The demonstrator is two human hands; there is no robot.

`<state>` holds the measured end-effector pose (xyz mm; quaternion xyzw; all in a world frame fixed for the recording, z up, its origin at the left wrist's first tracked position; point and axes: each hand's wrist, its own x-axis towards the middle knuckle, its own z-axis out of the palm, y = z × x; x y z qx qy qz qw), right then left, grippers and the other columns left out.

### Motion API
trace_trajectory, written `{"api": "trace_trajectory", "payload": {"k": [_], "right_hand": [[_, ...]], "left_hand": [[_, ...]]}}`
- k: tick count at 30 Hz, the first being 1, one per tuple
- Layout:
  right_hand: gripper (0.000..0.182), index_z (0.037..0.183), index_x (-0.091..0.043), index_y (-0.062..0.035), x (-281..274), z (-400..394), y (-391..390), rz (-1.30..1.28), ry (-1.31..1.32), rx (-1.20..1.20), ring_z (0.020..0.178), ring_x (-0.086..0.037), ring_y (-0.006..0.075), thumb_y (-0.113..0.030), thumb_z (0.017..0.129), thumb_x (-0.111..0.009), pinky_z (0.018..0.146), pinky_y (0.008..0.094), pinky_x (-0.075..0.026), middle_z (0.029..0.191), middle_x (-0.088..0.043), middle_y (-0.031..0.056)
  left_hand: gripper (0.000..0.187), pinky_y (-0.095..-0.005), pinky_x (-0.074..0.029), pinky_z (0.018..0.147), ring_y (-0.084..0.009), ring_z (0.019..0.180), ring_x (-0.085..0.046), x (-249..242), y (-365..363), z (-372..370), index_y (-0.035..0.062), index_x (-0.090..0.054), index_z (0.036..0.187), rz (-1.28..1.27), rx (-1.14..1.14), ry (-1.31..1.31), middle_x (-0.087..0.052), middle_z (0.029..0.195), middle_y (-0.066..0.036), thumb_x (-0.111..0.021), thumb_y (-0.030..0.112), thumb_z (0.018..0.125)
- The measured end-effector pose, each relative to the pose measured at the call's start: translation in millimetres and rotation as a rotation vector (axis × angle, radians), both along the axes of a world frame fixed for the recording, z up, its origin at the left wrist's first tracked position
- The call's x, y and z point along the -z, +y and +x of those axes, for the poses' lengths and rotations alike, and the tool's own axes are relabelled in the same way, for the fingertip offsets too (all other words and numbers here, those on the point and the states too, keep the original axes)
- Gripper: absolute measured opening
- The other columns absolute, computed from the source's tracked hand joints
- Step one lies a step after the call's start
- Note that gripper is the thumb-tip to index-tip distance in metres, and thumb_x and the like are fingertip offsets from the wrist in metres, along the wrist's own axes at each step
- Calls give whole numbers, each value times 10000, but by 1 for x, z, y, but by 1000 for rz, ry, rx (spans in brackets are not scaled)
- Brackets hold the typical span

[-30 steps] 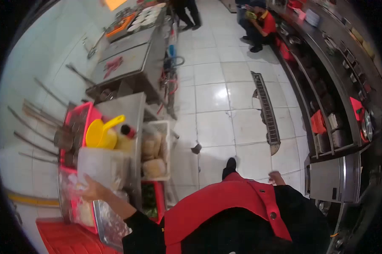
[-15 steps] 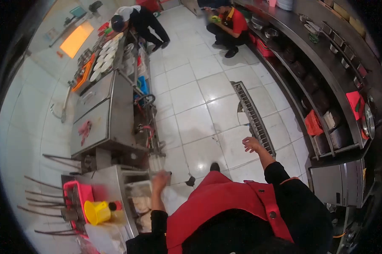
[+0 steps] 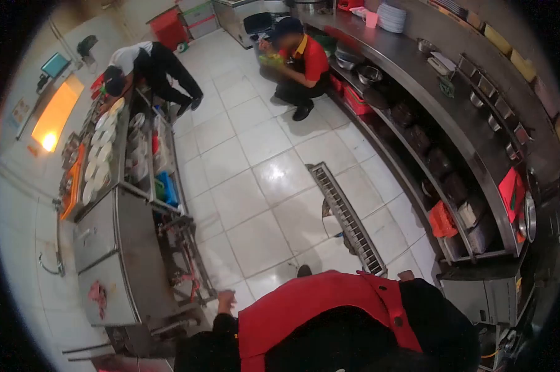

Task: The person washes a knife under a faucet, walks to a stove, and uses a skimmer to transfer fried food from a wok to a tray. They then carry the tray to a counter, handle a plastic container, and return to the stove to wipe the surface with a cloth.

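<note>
My left hand [image 3: 226,302] hangs low beside my red apron [image 3: 317,297], near the steel frame at the end of the left counter. Nothing shows in it, and its fingers look loosely apart. On the other side my right hand [image 3: 406,275] just peeks past the black sleeve, close to the lower end of the floor drain grate [image 3: 349,217]. Its fingers are foreshortened and mostly hidden, so I cannot make out whether they are closed. Neither hand appears to touch anything.
A person in a white top [image 3: 133,59] bends over the left counter of white dishes [image 3: 98,158]. Another person in a red shirt [image 3: 317,64] squats by the right shelves, holding something green. Steel cabinets [image 3: 97,232] stand at left; a long steel counter [image 3: 429,87] runs along the right.
I have moved forward along the aisle, and the view has tilted up. The yellow jug and pink basket at left have left the view. My right hand has drawn back towards my body.
</note>
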<state>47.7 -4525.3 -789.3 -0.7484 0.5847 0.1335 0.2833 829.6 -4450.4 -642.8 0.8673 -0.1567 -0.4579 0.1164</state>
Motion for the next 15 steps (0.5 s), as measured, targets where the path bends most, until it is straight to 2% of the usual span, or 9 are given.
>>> {"api": "trace_trajectory", "payload": {"k": [1,2,3,4,6,9,11,13,15], "right_hand": [[190,645,-559,-79,-42,18,-19,-85,-116,-58,653,-561,283,-262,637,-506,566,399,-437,670,-563,116],[190,645,-559,-79,-80,45,-41,-79,-117,-51,653,-561,283,-262,637,-506,566,399,-437,670,-563,116],[209,623,-541,-75,-123,77,-67,47,-303,265,650,-551,299,-281,637,-509,554,409,-423,666,-555,126],[232,602,-524,-72,-142,94,-88,178,-485,584,647,-541,315,-300,636,-511,543,419,-410,662,-548,136],[249,581,-502,-65,-110,103,-125,139,-560,571,652,-532,325,-308,634,-516,539,423,-398,656,-541,142],[254,567,-476,-57,-61,99,-194,385,-551,699,686,-533,315,-296,634,-527,570,403,-406,691,-547,145],[126,794,-498,-78,-7,81,-233,273,-584,589,485,-479,163,-192,755,-457,451,312,-439,651,-494,42],[207,825,-505,-59,-145,119,-298,79,-881,930,672,-572,225,-241,730,-474,613,371,-456,690,-542,85],[157,787,-513,-54,-100,113,-410,671,-354,1130,559,-547,191,-188,768,-434,427,364,-449,640,-510,85]], "left_hand": [[342,-407,-444,571,-261,618,-571,5,-51,15,27,-553,680,25,430,-129,-574,660,-122,-417,326,775],[375,-388,-445,615,-273,621,-565,39,-100,39,32,-566,723,-112,1130,-686,-578,658,-109,-399,364,774],[379,-385,-444,624,-274,613,-561,3,-164,22,43,-568,750,79,950,-430,-578,658,-99,-405,385,757],[357,-359,-450,596,-244,567,-557,-30,-209,2,58,-579,819,-265,593,-317,-579,639,-90,-455,380,728],[360,-283,-452,537,-171,493,-539,-55,-309,-27,74,-557,956,-405,371,-203,-570,609,-84,-583,290,670],[341,-285,-448,555,-161,539,-545,-89,-417,-71,82,-542,987,-533,457,-186,-573,627,-88,-566,259,696],[335,-288,-448,565,-164,557,-551,-95,-454,-99,94,-539,995,-512,399,-149,-575,632,-90,-562,253,700],[323,-289,-447,604,-176,596,-567,-86,-477,-104,124,-538,1002,-415,427,-126,-581,640,-85,-558,255,708],[320,-290,-446,650,-191,627,-581,-74,-483,-103,115,-546,993,-291,569,-111,-596,689,-109,-561,259,707]]}}
